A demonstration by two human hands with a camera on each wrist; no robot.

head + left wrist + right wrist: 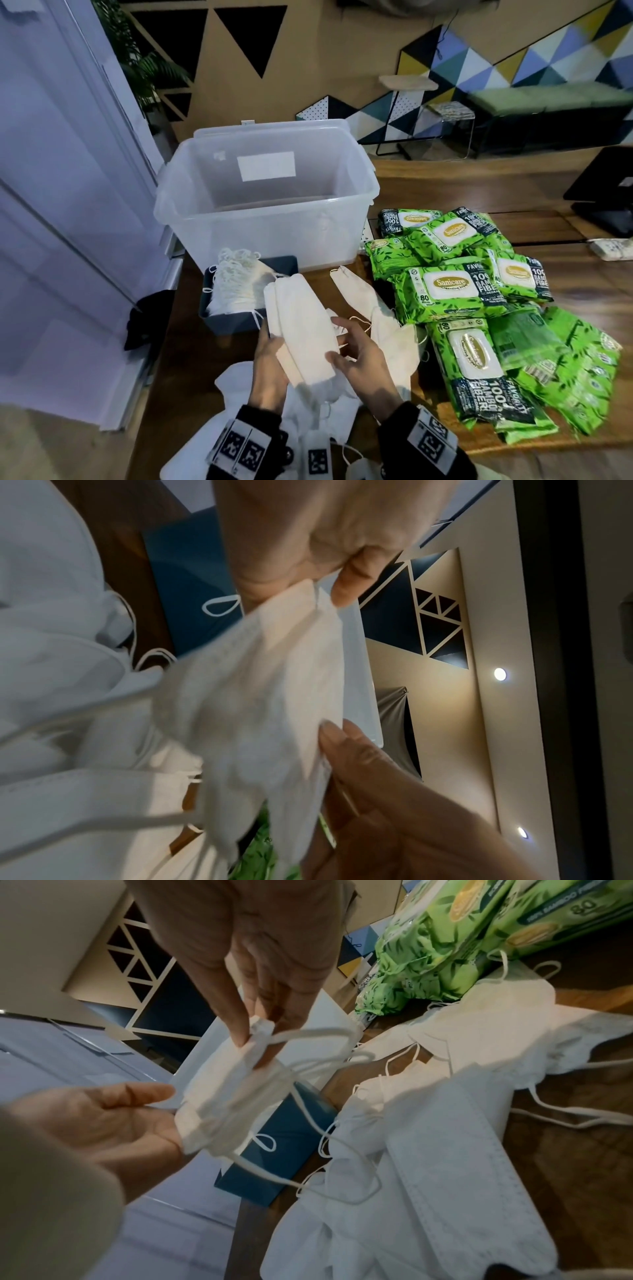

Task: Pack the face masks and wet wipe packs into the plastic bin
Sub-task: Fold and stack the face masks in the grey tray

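Both hands' grip on mask stack (301,329), bin (267,219) floor hidden, wipe packs (479,294) overlapping

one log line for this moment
stage: gathering | left hand + right hand: hold white folded face masks | clear plastic bin: empty | green wet wipe packs: on table

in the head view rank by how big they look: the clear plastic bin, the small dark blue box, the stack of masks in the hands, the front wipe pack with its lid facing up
1. clear plastic bin
2. front wipe pack
3. and 4. stack of masks and dark blue box: these look alike; the stack is nearer the camera and covers part of the box, so unranked.
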